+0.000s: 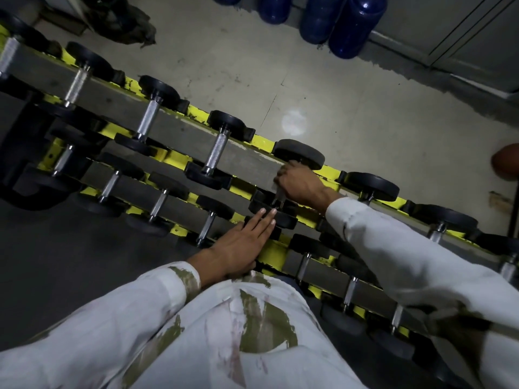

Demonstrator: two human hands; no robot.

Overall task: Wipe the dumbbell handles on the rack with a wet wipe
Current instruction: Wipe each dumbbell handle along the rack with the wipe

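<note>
Dumbbell handle (279, 195) on the yellow rack's (261, 141) upper row is gripped by the curled right hand (302, 182). The left hand (241, 245) lies flat, fingers straight, touching that dumbbell's near black head (286, 220).

I see a yellow rack (263, 143) with chipped paint running slantwise in two tiers, black-headed dumbbells (226, 122) lying across it, their steel handles (215, 153) bridging the gap. On the pale floor (351, 113) behind it stand blue water jugs (356, 26), with a dark cloth bundle (123, 21) and a brownish ball (507, 161).
</note>
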